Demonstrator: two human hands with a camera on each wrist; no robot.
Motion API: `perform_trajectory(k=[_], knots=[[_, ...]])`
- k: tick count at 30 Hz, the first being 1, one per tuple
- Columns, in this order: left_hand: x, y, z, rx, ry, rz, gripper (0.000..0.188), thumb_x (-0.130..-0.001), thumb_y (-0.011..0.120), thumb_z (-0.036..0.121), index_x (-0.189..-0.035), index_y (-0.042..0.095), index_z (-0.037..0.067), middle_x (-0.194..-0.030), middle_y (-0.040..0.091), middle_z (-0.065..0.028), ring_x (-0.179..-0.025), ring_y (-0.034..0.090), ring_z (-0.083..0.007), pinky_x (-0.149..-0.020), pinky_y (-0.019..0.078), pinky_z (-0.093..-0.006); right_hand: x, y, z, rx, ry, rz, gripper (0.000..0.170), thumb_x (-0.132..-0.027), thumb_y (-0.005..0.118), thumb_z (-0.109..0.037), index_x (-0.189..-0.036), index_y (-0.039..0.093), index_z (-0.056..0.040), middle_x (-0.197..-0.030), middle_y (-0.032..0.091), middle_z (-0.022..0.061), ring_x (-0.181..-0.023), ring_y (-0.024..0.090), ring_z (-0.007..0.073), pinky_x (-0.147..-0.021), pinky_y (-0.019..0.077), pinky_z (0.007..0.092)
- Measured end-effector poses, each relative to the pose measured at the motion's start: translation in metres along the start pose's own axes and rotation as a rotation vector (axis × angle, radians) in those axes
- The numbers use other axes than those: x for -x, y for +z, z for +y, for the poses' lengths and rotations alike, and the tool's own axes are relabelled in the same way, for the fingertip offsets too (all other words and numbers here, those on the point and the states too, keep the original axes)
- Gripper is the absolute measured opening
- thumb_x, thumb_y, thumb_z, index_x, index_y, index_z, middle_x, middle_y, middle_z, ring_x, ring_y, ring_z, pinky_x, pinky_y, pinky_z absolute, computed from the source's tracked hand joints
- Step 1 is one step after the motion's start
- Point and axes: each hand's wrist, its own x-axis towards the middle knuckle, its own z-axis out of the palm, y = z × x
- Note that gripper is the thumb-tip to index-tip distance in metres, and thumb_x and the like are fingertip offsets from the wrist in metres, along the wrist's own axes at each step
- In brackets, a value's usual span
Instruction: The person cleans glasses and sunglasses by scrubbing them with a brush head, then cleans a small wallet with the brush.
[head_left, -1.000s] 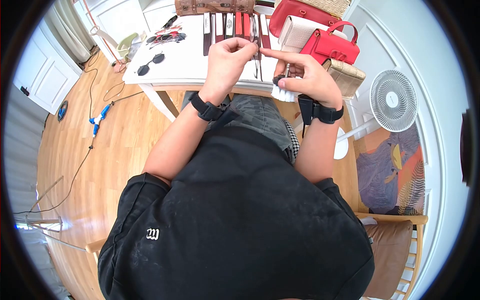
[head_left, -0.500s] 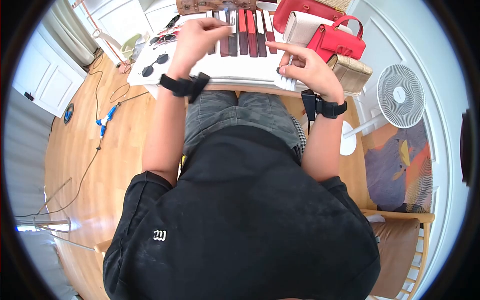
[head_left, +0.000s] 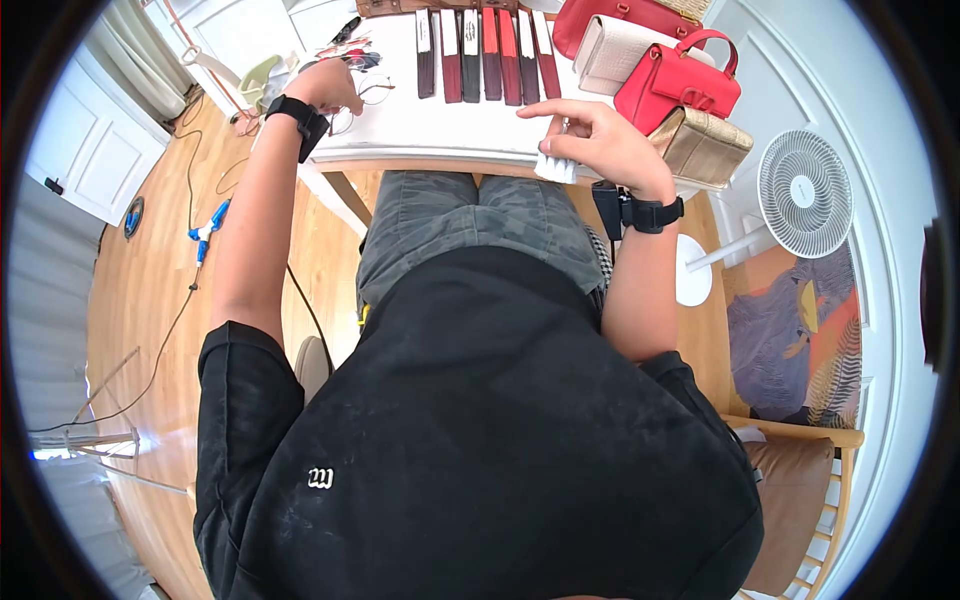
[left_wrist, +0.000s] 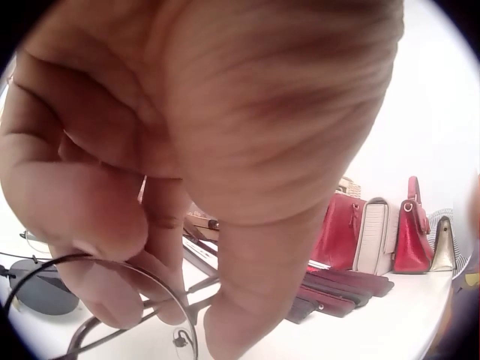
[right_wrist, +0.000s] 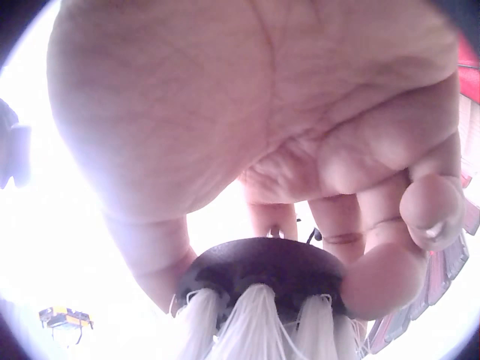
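At the table's left side, my left hand (head_left: 330,84) holds thin-rimmed round glasses (head_left: 376,88) by a part hidden among the fingers. The left wrist view shows a lens rim (left_wrist: 193,328) beside the thumb, with a dark-lensed pair of sunglasses (left_wrist: 46,291) at the left. My right hand (head_left: 605,145), over the front edge, grips a brush with its white bristles (head_left: 555,168) hanging down. In the right wrist view, thumb and fingers hold the brush's dark round base (right_wrist: 262,266); the index finger points left in the head view.
Several slim dark and red cases with white labels (head_left: 471,75) lie in a row mid-table. Red (head_left: 668,92), cream (head_left: 607,58) and gold (head_left: 705,145) bags stand at the right. More eyewear lies at the back left. A white fan (head_left: 803,190) stands right of the table.
My left hand has moved left with the glasses, away from my right hand and past the row of cases. My right hand has stayed nearly in place, still holding the brush.
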Motion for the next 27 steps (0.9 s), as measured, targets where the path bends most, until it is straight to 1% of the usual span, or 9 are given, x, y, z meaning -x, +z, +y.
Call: perform_trajectory(k=[9,10,11,16,17,20,23,25,27], knots=[[-0.010,-0.001,-0.005,0.039,0.033,-0.083,0.031,-0.075,0.086,0.018,-0.096,0.077,-0.003,-0.071,0.068,-0.0059,-0.058,0.061,-0.0143,-0.054,0.0499,-0.0284,0.000,0.000,0.003,0.020,0.012,-0.013,0.038,-0.094,0.070,-0.011,-0.131,0.073,-0.0099,-0.085,0.066,-0.0030,-0.072,0.057,0.0034,-0.064,0.0454,0.0238],[-0.010,-0.004,-0.007,0.045,0.057,-0.097,0.033,-0.076,0.086,0.019,-0.099,0.077,-0.003,-0.074,0.069,-0.0067,-0.061,0.063,-0.0145,-0.054,0.0512,-0.0285,0.001,0.000,0.002,0.020,0.022,-0.009,0.037,-0.093,0.071,-0.016,-0.129,0.073,-0.0104,-0.083,0.068,0.0000,-0.075,0.060,0.0071,-0.068,0.0472,0.0261],[-0.011,-0.008,-0.011,0.050,0.052,-0.124,0.037,-0.083,0.084,0.023,-0.109,0.077,-0.001,-0.090,0.073,-0.0066,-0.077,0.067,-0.0136,-0.064,0.0556,-0.0292,0.000,0.000,0.002,0.020,0.031,-0.006,0.036,-0.093,0.072,-0.021,-0.127,0.074,-0.0109,-0.082,0.070,0.0031,-0.078,0.062,0.0107,-0.072,0.0489,0.0285],[-0.033,-0.061,-0.069,0.249,0.175,-0.032,0.039,-0.095,0.074,0.034,-0.122,0.077,0.006,-0.102,0.076,-0.0039,-0.096,0.070,-0.0170,-0.086,0.0571,-0.0317,0.002,-0.009,0.013,-0.018,0.044,0.025,0.036,-0.092,0.073,-0.021,-0.127,0.074,-0.0095,-0.082,0.069,0.0020,-0.078,0.061,0.0096,-0.071,0.0480,0.0276],[-0.048,-0.066,-0.094,0.249,0.194,0.094,0.037,-0.097,0.072,0.033,-0.122,0.077,0.007,-0.106,0.077,-0.0056,-0.096,0.071,-0.0197,-0.086,0.0576,-0.0347,0.003,-0.010,0.017,-0.029,0.047,0.039,0.036,-0.092,0.072,-0.021,-0.127,0.074,-0.0087,-0.082,0.068,0.0014,-0.078,0.060,0.0088,-0.071,0.0476,0.0272],[-0.081,-0.075,-0.140,-0.005,0.325,0.242,0.028,-0.094,0.071,0.024,-0.114,0.079,0.006,-0.108,0.079,-0.0104,-0.097,0.074,-0.0224,-0.086,0.0576,-0.0370,0.005,-0.013,0.015,0.002,0.049,0.078,0.036,-0.093,0.072,-0.020,-0.127,0.073,-0.0074,-0.082,0.067,0.0005,-0.077,0.058,0.0072,-0.070,0.0465,0.0267],[-0.080,-0.051,-0.122,-0.199,0.213,0.194,0.026,-0.089,0.070,0.018,-0.111,0.078,0.006,-0.107,0.078,-0.0140,-0.097,0.074,-0.0277,-0.088,0.0575,-0.0393,0.003,-0.007,0.016,-0.052,0.041,0.056,0.035,-0.093,0.072,-0.018,-0.126,0.073,-0.0063,-0.081,0.067,0.0000,-0.077,0.057,0.0065,-0.069,0.0457,0.0261],[-0.101,-0.010,-0.140,-0.252,0.356,0.244,0.020,-0.088,0.066,0.012,-0.102,0.079,0.009,-0.101,0.077,-0.0147,-0.097,0.073,-0.0343,-0.089,0.0570,-0.0436,0.002,-0.007,0.009,-0.041,0.047,0.019,0.034,-0.093,0.073,-0.018,-0.125,0.073,-0.0060,-0.082,0.068,0.0011,-0.078,0.059,0.0081,-0.071,0.0468,0.0269],[-0.095,0.007,-0.114,-0.396,0.258,0.290,0.028,-0.089,0.065,0.012,-0.114,0.077,0.016,-0.114,0.074,-0.0142,-0.110,0.070,-0.0342,-0.096,0.0549,-0.0452,0.000,-0.006,0.014,-0.066,0.035,0.014,0.034,-0.093,0.073,-0.019,-0.125,0.073,-0.0061,-0.083,0.069,0.0015,-0.079,0.060,0.0089,-0.072,0.0473,0.0275]])
